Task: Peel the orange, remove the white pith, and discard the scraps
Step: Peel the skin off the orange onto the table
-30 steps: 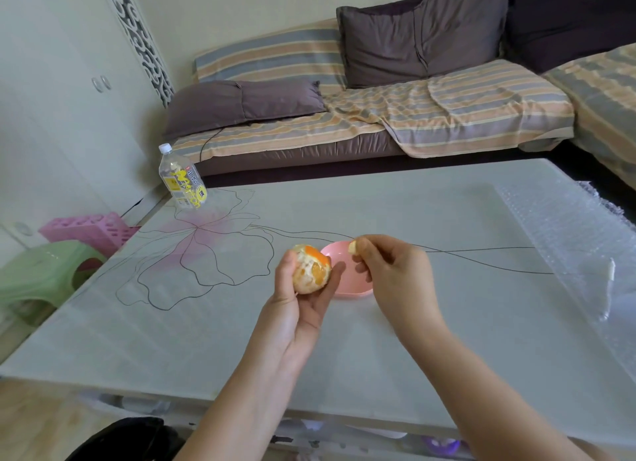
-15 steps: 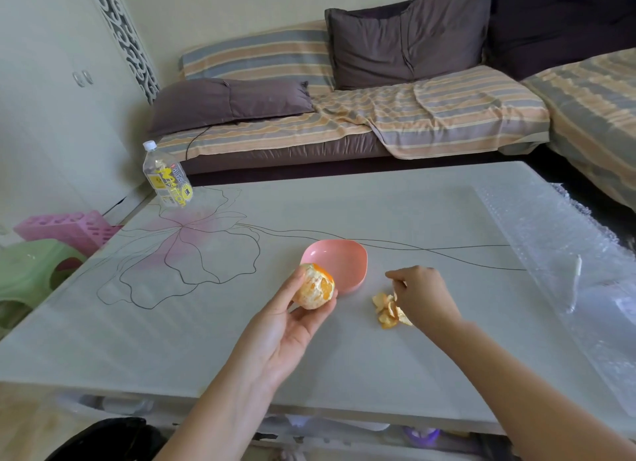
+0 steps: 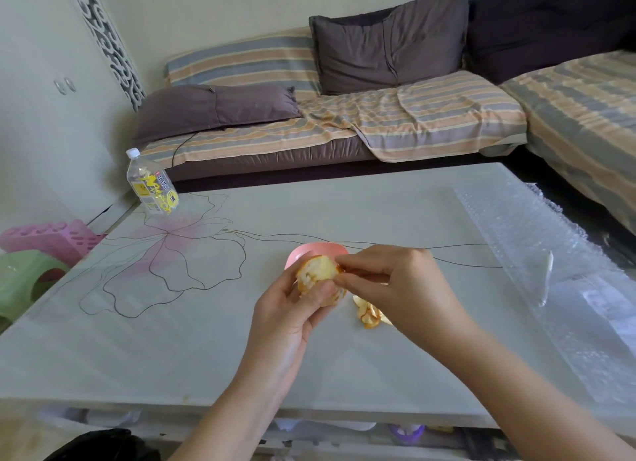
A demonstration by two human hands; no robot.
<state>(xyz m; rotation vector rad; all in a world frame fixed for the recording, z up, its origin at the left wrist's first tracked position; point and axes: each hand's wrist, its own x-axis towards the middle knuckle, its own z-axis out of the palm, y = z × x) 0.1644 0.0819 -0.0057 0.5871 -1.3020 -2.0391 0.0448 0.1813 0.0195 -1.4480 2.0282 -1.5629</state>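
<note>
Left hand (image 3: 292,309) cups the partly peeled orange (image 3: 318,274) over the pale glass tabletop with a flower drawing (image 3: 206,323), fingers curled round it. Right hand (image 3: 395,281) pinches at the orange's right side, fingertips (image 3: 340,280) narrow on peel or pith, cannot tell which. Small pile of orange peel scraps (image 3: 370,314) lies on the table just right of the fruit. Pink shallow dish (image 3: 309,250) just behind. Bubble wrap sheet (image 3: 550,271) at right. Clear plastic bottle with yellow label (image 3: 153,185) at far left.
</note>
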